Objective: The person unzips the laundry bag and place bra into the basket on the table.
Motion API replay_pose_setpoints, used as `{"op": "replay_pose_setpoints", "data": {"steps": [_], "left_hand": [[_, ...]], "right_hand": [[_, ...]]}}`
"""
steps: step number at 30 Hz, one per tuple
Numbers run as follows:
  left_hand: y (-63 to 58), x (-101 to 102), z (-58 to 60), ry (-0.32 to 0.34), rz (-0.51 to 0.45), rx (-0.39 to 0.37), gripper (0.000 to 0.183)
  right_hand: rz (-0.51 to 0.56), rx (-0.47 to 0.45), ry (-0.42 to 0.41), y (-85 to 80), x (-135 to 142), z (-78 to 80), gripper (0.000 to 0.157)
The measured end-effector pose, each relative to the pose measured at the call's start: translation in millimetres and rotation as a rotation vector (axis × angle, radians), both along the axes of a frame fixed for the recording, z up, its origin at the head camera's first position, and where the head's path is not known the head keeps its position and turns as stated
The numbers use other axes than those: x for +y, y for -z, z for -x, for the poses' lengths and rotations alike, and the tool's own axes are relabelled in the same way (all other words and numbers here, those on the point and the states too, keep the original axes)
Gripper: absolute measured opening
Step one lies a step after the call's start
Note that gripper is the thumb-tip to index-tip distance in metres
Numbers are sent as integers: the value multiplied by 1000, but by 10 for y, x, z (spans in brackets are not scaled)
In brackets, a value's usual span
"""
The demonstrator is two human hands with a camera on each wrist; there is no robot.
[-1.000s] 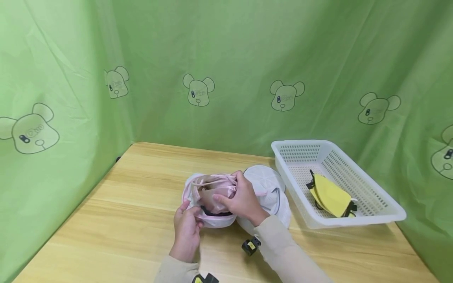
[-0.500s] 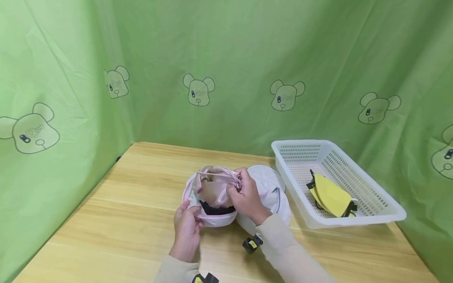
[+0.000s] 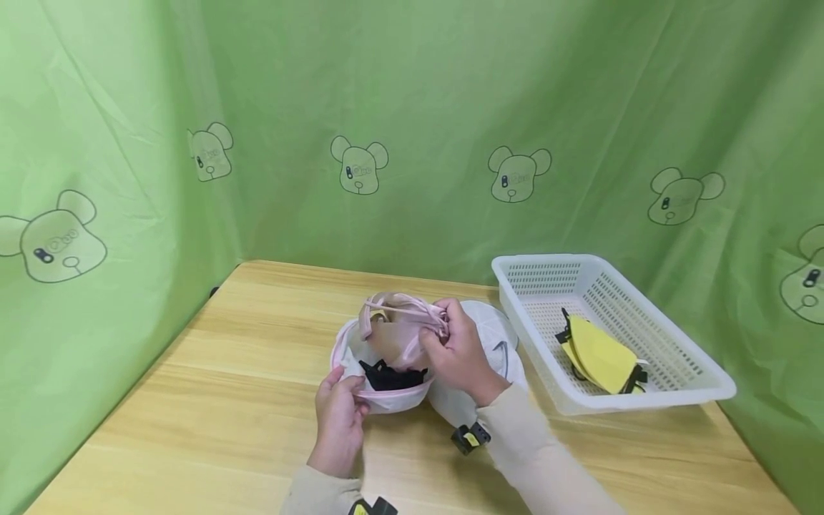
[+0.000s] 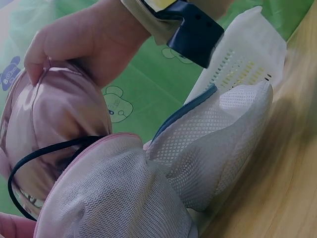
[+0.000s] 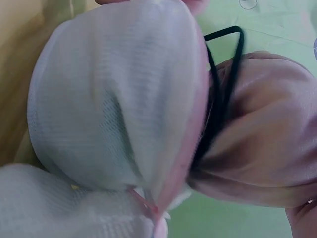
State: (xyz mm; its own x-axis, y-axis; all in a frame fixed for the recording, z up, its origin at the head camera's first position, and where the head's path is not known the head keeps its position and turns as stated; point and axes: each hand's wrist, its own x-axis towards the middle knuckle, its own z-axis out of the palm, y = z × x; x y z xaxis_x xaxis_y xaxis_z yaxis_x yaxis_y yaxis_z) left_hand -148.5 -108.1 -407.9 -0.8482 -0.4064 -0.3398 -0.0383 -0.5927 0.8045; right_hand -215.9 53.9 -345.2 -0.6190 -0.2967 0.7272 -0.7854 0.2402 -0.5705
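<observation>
My right hand (image 3: 460,357) grips a shiny pink bra (image 3: 393,340) by its gathered straps and edge, lifting it partly out of a white mesh laundry bag (image 3: 394,405) with pink trim. My left hand (image 3: 339,418) pinches the near left rim of that bag, thumb and fingers on either side. Inside the bag lies a black garment (image 3: 394,378); its thin black strap (image 4: 49,147) loops out past the rim in the left wrist view. The bra's smooth cup (image 5: 277,129) hangs beside the bag in the right wrist view. The bra's lower part is hidden by the bag.
A second white mesh bag (image 4: 213,148) with a dark blue-grey edge lies to the right, partly behind my right arm. Beyond it stands a white perforated basket (image 3: 644,405) holding yellow fabric (image 3: 599,355) with black straps. A green curtain (image 3: 425,214) borders the wooden table (image 3: 212,400).
My right hand has gathered the bra's straps and raised the bra up and to the right, showing more of the black garment. My left hand stays on the bag's rim.
</observation>
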Motion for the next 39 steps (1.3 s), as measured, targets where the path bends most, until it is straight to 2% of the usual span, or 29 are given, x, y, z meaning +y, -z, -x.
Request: {"op": "replay_pose_setpoints", "data": {"steps": [10,18,28,39], "left_hand": [[0,-3,12,-2,-1,-13,60],[11,-3,6,7,-4,-10,62],[24,2,3,5,-2,-21,61],[16,4,7,2,-7,-21,60]], "right_hand": [[-9,59,21,-74,119,38,20],[-44,105,102,-63,226,62,19],[-62,87,154,5,419,94,20],[-38,138,196,55,603,135,22]]}}
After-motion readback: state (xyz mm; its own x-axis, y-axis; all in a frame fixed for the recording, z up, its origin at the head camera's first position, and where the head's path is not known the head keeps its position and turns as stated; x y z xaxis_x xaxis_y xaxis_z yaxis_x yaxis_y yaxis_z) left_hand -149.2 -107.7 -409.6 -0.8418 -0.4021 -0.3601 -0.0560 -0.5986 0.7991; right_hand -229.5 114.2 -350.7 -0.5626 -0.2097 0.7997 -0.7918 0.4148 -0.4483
